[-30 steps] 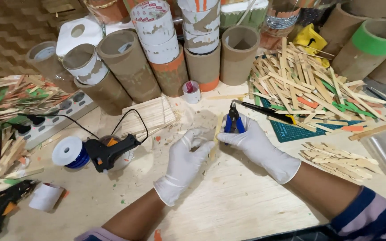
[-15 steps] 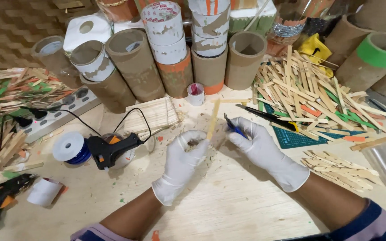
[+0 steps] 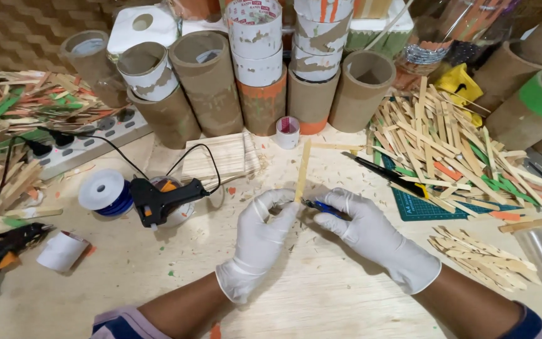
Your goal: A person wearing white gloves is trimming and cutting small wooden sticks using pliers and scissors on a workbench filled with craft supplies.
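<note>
The gloved left hand (image 3: 260,242) pinches a thin, light, brittle-looking craft stick (image 3: 302,171) by its 6 o'clock end, while the right hand (image 3: 371,233) is closed around blue-handled cutters (image 3: 321,206) touching it.

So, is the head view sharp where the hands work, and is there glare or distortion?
Head view: sharp at the left hand, right hand and wooden stick; light even, shadows soft, no strong glare; cardboard tubes lean outward near the edges, a wide-lens effect.
</note>
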